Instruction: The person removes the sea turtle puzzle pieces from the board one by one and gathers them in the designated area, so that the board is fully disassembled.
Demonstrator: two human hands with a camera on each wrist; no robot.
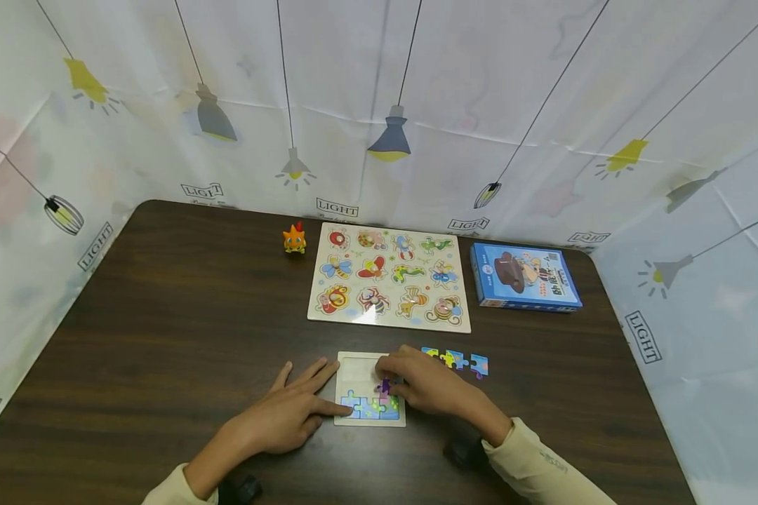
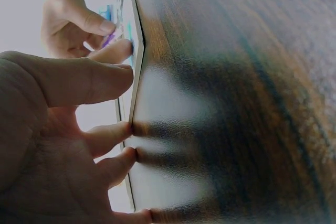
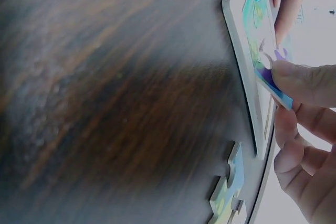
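A small square puzzle tray (image 1: 358, 361) with a pale rim lies on the dark table, and joined blue pieces (image 1: 370, 409) fill its lower part. My right hand (image 1: 426, 382) pinches a purple-and-blue puzzle piece (image 3: 273, 82) between thumb and fingers over the tray's right side. The left hand (image 1: 290, 410) is spread, its index finger touching the joined pieces at the lower left. Its other fingertips (image 2: 128, 153) rest at the tray's left edge and on the table. Several loose puzzle pieces (image 1: 457, 360) lie beyond the right hand.
Behind the tray lies a larger board (image 1: 388, 277) with insect and animal pictures. A blue box (image 1: 526, 277) sits to its right, and a small orange toy figure (image 1: 294, 240) stands to its left. A white curtain (image 1: 328, 91) with lamp prints hangs behind the table (image 1: 227, 308).
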